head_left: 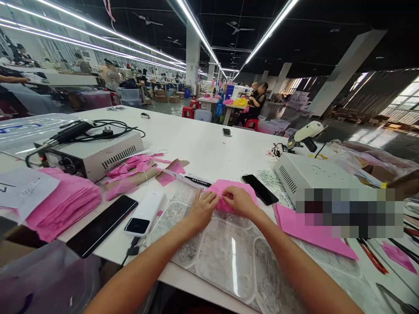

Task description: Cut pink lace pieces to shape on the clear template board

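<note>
our right hand (240, 200) pinched the pink cloth (225, 185), seemingly light, soft, best held by its edge; our left hand (202, 211) touched it, grip unclear.

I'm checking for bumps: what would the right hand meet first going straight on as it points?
The right hand would probably meet the left hand, across the pink fabric; depth is unclear.

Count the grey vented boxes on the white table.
2. The left box sits under the looped black cable; the right box is behind the flat pink sheets, partly pixelated. No others show.
</note>
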Tool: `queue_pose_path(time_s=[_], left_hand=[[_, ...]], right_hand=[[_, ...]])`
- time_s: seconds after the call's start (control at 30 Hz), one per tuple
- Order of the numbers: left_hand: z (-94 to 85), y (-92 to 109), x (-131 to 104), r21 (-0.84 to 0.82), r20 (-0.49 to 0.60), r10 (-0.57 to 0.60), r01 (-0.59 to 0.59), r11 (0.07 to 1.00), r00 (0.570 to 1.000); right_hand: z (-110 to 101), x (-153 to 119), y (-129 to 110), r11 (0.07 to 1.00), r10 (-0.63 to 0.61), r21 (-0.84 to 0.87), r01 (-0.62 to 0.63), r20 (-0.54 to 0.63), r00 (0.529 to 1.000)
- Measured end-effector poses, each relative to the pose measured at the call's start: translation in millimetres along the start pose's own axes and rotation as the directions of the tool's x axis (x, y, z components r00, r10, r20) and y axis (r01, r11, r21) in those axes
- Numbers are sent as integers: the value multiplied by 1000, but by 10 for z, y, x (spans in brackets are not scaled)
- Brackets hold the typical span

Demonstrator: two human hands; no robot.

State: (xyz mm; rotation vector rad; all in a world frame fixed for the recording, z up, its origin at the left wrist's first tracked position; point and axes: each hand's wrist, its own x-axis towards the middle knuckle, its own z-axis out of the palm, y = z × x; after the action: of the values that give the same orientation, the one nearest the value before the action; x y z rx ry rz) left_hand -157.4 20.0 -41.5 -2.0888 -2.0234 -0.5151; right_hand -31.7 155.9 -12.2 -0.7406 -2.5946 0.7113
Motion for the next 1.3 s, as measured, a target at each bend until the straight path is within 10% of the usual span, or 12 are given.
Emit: queue_pose_path(time_s=[1.3], left_hand=[[36, 14, -22, 8, 34, 1, -1, 1000, 999]], right_hand=[[2, 69, 204, 994, 54, 85, -62, 89, 995]])
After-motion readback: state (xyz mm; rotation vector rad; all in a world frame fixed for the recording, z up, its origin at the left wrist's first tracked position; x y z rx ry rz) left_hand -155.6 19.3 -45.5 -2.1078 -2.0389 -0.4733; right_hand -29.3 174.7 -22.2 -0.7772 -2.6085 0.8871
